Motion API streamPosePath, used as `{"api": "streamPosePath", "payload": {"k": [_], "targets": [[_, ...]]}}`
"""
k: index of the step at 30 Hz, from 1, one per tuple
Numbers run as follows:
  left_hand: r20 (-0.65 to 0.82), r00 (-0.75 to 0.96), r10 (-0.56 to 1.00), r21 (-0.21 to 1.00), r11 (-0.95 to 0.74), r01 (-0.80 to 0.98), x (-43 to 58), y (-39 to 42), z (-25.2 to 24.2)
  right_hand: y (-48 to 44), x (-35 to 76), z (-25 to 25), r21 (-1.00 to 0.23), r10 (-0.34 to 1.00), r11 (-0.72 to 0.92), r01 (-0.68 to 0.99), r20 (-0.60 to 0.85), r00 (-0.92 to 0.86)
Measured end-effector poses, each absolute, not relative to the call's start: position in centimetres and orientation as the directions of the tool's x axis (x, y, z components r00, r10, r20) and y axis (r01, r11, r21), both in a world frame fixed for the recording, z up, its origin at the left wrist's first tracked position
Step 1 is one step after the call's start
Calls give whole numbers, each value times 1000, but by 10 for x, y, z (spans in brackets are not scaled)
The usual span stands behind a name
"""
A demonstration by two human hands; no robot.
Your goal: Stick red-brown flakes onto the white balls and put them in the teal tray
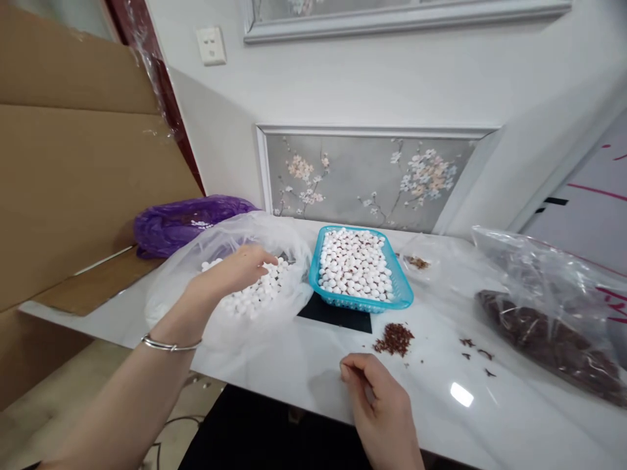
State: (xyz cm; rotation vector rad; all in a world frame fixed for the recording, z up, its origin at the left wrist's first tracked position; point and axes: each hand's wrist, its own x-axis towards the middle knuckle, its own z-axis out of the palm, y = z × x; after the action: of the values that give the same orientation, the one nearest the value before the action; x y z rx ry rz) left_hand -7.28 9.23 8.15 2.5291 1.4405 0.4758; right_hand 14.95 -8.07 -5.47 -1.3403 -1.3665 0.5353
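My left hand, with a silver bangle on its wrist, reaches over a translucent white plastic bag. Loose white balls lie in the bag just beneath the fingers. Those fingers look partly stretched, though their undersides are hidden. My right hand is closed above the front of the white table, thumb and forefinger pressed together; whatever may be between them does not show. Ahead of it lies a small heap of reddish-brown bits. A blue plastic basket full of white balls stands between and beyond both hands.
Under the basket's front is a black flat piece. A purple bag and cardboard stand left. At right are a clear bag of dark brown material, a small clear bag and scattered brown pieces. A panelled wall rises behind.
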Motion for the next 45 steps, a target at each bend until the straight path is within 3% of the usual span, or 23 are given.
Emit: {"api": "streamPosePath", "payload": {"k": [6, 14, 16, 18, 20, 21, 24, 27, 32, 38, 41, 45], "targets": [[141, 507, 851, 229, -526, 819, -74, 99, 48, -81, 154, -56, -819, 894, 331, 468, 431, 123], [335, 412, 847, 340, -517, 786, -61, 82, 65, -83, 163, -39, -820, 876, 285, 496, 433, 212], [388, 343, 855, 428, -497, 755, -53, 61, 67, -86, 178, -41, -821, 850, 220, 528, 427, 310], [327, 207, 922, 776, -387, 498, -42, 34, 62, -89, 197, -43, -817, 807, 134, 560, 418, 417], [65, 255, 965, 986, -102, 133, -27, 8, 49, -88, 212, -43, -768, 785, 14, 640, 405, 469], [-57, 314, 948, 998, 67, -21, -19, -2, 40, -87, 217, -42, -740, 796, -15, 673, 398, 456], [-293, 468, 834, 856, 447, -261, 3, -20, 17, -77, 215, -38, -676, 844, -42, 736, 370, 388], [-353, 554, 754, 715, 599, -360, 15, -21, 3, -64, 201, -38, -624, 859, -84, 777, 350, 373], [-314, 591, 743, 645, 623, -442, 13, -16, -4, -53, 190, -44, -568, 859, -134, 812, 342, 381], [-374, 578, 725, 529, 679, -509, 5, -15, -16, -55, 198, -47, -595, 824, -68, 801, 419, 382], [-406, 571, 713, 468, 699, -541, 3, -14, -20, -58, 200, -47, -681, 758, -47, 730, 452, 470], [-409, 570, 713, 427, 702, -571, 1, -12, -22, -61, 192, -40, -864, 746, 3, 503, 336, 574]]}}
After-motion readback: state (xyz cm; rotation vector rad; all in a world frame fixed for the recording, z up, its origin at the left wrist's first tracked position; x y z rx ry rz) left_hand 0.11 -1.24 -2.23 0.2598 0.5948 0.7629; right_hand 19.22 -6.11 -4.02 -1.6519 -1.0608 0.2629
